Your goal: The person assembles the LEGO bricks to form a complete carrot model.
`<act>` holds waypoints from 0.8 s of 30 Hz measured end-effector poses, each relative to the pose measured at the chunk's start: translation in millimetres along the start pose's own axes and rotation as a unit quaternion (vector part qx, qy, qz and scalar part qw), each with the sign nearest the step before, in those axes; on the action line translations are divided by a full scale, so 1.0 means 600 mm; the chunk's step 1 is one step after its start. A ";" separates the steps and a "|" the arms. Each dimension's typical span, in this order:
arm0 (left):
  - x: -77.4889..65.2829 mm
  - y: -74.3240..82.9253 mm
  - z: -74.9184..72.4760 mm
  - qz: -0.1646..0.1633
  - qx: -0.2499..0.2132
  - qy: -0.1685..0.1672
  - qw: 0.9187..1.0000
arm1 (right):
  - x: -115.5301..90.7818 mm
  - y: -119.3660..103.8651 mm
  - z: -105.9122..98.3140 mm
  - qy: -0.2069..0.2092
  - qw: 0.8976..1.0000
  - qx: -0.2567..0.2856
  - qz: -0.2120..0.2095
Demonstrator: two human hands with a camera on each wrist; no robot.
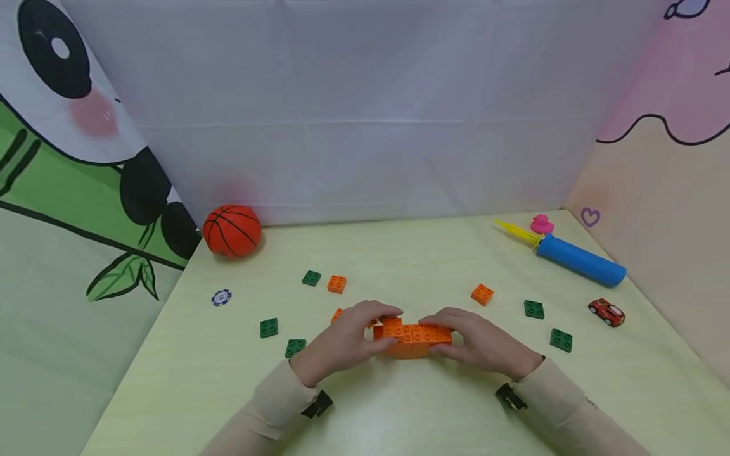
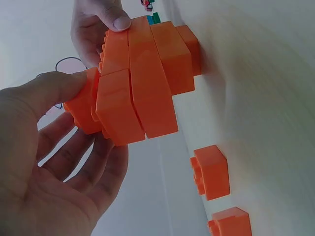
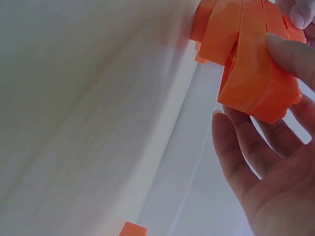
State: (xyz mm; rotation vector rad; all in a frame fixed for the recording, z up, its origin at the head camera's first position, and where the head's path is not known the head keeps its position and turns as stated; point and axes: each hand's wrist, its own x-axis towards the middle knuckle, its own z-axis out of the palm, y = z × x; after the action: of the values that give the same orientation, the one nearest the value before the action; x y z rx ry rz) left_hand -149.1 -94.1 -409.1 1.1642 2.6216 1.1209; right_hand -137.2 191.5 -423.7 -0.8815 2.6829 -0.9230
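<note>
Both hands are at a stepped structure of orange building bricks low over the middle of the table. My left hand pinches a small orange brick between thumb and fingers, on the studded top at the structure's left end. At the other end my right hand grips the structure, its thumb on the near side and fingers behind it. Seen from the left wrist, stacked layers narrow downward toward the table. The fingers cover part of the structure's top in the head view.
Loose orange bricks and green bricks lie on both sides. An orange brick is partly hidden behind the left hand. Farther out are a ball, a poker chip, a blue tube, a pink duck and a red car.
</note>
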 end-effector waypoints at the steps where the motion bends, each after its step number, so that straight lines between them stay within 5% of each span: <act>1: 0.000 0.001 0.001 -0.005 -0.004 0.000 1.000 | 0.000 0.000 0.000 0.002 1.000 -0.001 -0.002; 13: -0.001 0.004 0.000 -0.042 -0.014 -0.014 0.999 | 0.001 0.003 0.000 0.003 1.000 0.000 0.001; 24: -0.001 -0.005 -0.002 -0.038 -0.022 -0.023 0.999 | 0.002 0.001 0.001 0.004 1.000 0.006 0.004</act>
State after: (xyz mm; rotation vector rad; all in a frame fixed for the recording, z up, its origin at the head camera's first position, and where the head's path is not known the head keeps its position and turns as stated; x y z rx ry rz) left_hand -151.0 -96.8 -410.3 1.0596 2.5695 1.1179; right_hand -138.5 190.7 -424.6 -0.8649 2.6835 -0.9420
